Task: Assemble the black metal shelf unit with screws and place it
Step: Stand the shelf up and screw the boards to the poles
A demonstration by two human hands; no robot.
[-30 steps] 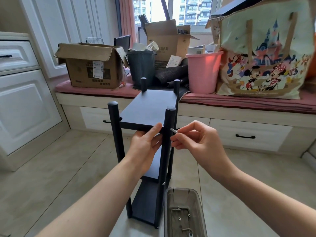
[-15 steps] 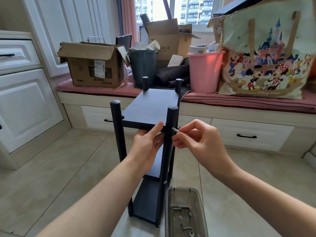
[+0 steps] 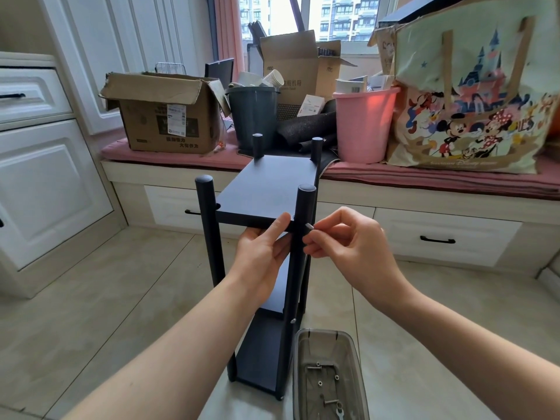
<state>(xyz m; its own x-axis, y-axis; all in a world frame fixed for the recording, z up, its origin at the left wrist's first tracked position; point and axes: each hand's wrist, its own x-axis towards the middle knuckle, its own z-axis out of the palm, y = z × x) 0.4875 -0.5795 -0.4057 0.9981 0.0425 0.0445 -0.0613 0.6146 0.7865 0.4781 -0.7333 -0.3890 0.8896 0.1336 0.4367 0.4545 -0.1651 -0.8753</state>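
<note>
Bright daylight from the window [image 3: 342, 16], soft shadows, sharp focus, edges bowed.

- The lower part of the near right post [image 3: 298, 268] is partly covered by the left hand [image 3: 260, 253], and the front edge of the top shelf [image 3: 266, 189] is hidden under its thumb.
- Most of the small silver tool [image 3: 309, 225] is enclosed in the right hand [image 3: 348, 244]; only its tip is seen, so its kind cannot be told.
- The clear plastic tray [image 3: 357, 359] is cut off by the bottom edge; the small parts inside are too small to be named.
- The cartoon tote bag [image 3: 472, 95] is cut at the right edge.
</note>
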